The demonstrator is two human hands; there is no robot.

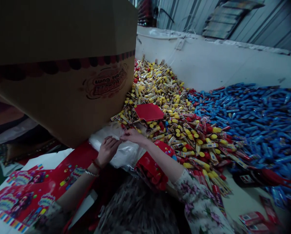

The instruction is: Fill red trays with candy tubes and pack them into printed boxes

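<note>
My left hand [108,150], with a bracelet and a red band at the wrist, lies over a stack of clear plastic bags [126,155]. Its fingers are bent and pressed together at the film. My right hand [133,136] reaches in from the other side, and its fingertips meet those of my left hand in a pinch on the plastic. The exact edge held between the fingers is too blurred to make out. Under my right forearm sits a red printed packet [151,169]. Just beyond the hands, a flat red card [149,112] rests on the candy heap.
A large cardboard box [106,107] stands at the left. Yellow-capped candy tubes [157,87] form a heap in the middle, and blue-wrapped ones [252,113] spread to the right. Printed red cartons [31,191] lie at lower left. A dark red-handled object [259,178] lies at right.
</note>
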